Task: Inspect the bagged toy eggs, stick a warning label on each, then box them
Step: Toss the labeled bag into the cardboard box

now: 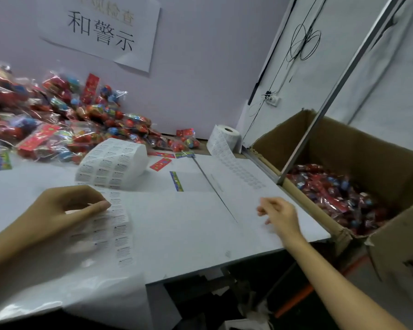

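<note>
Bagged toy eggs (57, 120) lie heaped at the far left of the white table (177, 222) against the wall, well apart from both hands, and more bags fill the cardboard box (379, 163) standing open off the table's right edge. A printed paper sign (100, 27) hangs on the wall above the heap. Just in front of the heap sits a thick roll of warning labels (112, 165), its strip (122, 225) trailing toward the near edge. The left hand (65, 210) rests on that strip, thumb and fingers curled and pinching it at its left side. A smaller label roll (225, 139) stands at the back of the table near the box, its spent backing running forward. The right hand (279, 213) hovers over the table's right side beside the box, fingers loosely curled and holding nothing. A few loose card toppers (161, 163) lie between the rolls.
</note>
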Available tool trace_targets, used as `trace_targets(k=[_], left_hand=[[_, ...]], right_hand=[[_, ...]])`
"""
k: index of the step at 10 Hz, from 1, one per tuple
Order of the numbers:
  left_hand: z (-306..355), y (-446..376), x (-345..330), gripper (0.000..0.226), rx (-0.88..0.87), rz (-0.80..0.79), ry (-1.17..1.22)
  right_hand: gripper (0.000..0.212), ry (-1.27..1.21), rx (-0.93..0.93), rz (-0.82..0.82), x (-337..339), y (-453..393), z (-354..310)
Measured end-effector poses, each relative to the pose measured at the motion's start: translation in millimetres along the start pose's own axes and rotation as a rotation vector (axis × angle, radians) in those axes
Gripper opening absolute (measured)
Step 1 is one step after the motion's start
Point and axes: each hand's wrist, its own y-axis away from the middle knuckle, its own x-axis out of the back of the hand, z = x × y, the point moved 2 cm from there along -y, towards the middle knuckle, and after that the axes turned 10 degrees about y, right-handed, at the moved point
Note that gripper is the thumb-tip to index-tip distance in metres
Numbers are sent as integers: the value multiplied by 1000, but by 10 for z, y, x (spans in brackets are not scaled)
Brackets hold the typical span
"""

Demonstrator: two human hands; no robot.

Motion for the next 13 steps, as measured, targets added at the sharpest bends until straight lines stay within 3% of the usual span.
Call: trace_targets(k=[1, 3, 4, 5, 7, 9, 11, 12, 13], left_hand=[[150, 62, 108, 2, -67, 136, -72], [90, 37, 258, 11, -59, 367, -60], [50, 31, 318, 14, -96, 485, -132], [-27, 13, 423, 13, -55, 580, -176], [-171, -41, 636, 19, 95, 644, -280], [-318, -379, 792, 29, 118, 334, -561], [-479, -790, 869, 30, 182, 205, -610], [-552, -865, 890, 39, 241, 211, -628], [-513, -775, 907, 30, 146, 397, -637]], right_hand=[[8, 128, 328, -263, -722, 71, -662], [11, 124, 980, -460, -1964, 613, -1949], [17, 121, 1021, -511, -2426, 756, -2354], [25, 257, 937, -577, -2741, 766, -2449], [15, 153, 975, -507, -2835, 819, -2126], [12, 32, 808, -560, -2859, 775, -2145], [12, -94, 664, -600, -2876, 709, -2064], [12, -126, 618, -609, -2896, 686, -2050], [13, -146, 556, -630, -2902, 666, -2051]])
